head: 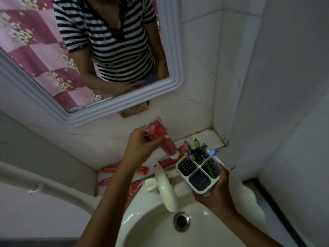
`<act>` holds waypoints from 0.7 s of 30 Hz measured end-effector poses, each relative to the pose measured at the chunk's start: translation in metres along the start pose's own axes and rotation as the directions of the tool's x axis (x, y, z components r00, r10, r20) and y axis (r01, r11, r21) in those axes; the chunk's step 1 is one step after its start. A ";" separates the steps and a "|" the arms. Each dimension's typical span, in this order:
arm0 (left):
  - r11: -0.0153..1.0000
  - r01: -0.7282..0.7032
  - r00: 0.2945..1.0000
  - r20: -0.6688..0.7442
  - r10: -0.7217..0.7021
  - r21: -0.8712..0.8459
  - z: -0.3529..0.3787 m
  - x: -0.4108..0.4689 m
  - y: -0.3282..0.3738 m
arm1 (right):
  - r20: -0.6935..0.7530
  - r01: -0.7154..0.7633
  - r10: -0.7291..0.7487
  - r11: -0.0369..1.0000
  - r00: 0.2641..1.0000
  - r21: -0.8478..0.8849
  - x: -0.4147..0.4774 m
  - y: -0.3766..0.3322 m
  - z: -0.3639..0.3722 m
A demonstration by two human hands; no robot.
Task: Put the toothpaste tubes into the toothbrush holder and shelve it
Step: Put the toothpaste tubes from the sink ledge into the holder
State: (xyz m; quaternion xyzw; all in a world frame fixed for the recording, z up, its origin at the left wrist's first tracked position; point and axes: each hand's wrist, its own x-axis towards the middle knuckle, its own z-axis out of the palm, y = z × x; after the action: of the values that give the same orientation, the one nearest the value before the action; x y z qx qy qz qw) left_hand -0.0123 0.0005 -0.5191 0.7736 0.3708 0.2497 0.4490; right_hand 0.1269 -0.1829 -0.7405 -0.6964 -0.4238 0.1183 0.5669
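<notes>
My left hand (138,146) grips a red toothpaste tube (161,138), held cap-down just left of and above the white toothbrush holder (199,172). My right hand (216,191) holds that holder from below, over the sink's back edge. The holder has four compartments; the far one is full of several coloured toothbrushes (197,150), and a green one stands in the right compartment. More red tubes lie on the ledge: one boxed tube (166,162) behind the tap, two small tubes (142,170) (105,181) further left, and one (133,191) at the sink's rim.
A white tap (167,189) rises at the back of the white basin (142,227), with the drain (181,221) below it. A white-framed mirror (99,113) hangs above the tiled ledge (206,138). Tiled walls close in on the right.
</notes>
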 end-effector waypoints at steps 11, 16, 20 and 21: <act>0.995 0.086 0.970 0.226 -0.094 0.043 0.038 0.013 -0.029 | 0.028 -0.011 0.010 0.999 1.000 0.036 -0.002 0.002 -0.003; 0.873 0.113 0.974 0.122 -0.192 0.475 0.037 0.040 -0.094 | 0.048 -0.059 0.058 0.998 0.997 0.016 -0.001 0.012 0.000; 0.704 0.063 0.889 0.281 -0.362 0.708 0.049 0.058 -0.136 | 0.046 -0.064 0.062 0.997 0.997 0.043 -0.003 0.016 0.003; 0.689 0.035 0.884 0.300 -0.360 0.724 0.052 0.062 -0.139 | 0.049 -0.055 0.053 0.998 0.997 0.036 -0.003 0.018 0.004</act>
State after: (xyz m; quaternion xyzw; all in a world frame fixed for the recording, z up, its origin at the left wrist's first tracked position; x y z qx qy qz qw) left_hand 0.0141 0.0682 -0.6627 0.8740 0.4149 -0.1328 0.2154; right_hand 0.1307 -0.1827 -0.7584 -0.6937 -0.4160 0.1582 0.5663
